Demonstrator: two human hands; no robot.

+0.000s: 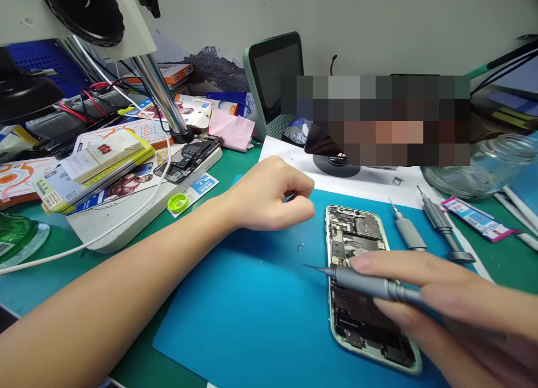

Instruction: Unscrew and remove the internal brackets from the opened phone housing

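An opened phone [357,326] lies on the blue mat [235,298] with its inner parts exposed. Over it, my right hand [437,309] grips a slim grey precision screwdriver [365,281], its thin tip pointing left past the phone's edge. My left hand [273,197] is curled closed over the mat, left of the phone's top end. Its fingertips are turned away from me, so whatever they may hold is hidden. Tiny metal bits [300,246], too small to name, lie on the mat between my left hand and the screwdriver tip.
Two more screwdrivers, one short [407,228] and one longer [443,225], lie right of the phone. A glass jar [474,172] stands behind them. At left are a microscope stand [157,91], stacked boxes [96,169], another opened phone [193,158] and a white cable [126,217].
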